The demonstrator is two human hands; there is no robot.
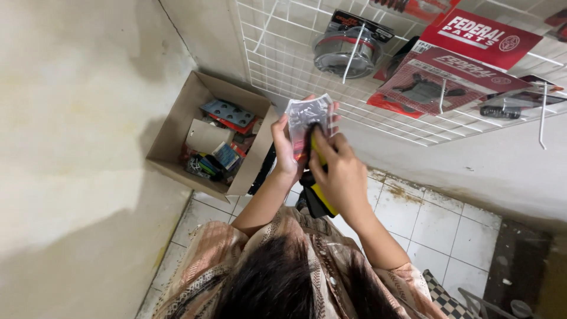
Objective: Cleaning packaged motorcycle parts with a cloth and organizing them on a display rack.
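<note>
A: What is in the hands?

B: The left hand pinches a clear plastic packet by its left edge, thumb in front, near the middle of the frame. The right hand is wrapped around a yellow and black tool, fingers closed on its handle, with the tool's tip set against the packet's face.

A: Which tool?

B: I cannot tell; the hand covers most of it.

A: How should this be handled well?

B: My judgement: keep the packet flat and steady with the left hand, thumb clear of the tool's tip, and press squarely, not at a slant, so the thin plastic does not crumple or slip.

A: What is around?

B: Just above, in the upper right, a white wire rack on the wall carries hung packs: a round metal part and red carded packs. At left centre an open cardboard box holds mixed small packets. White floor tiles show at lower right.
</note>
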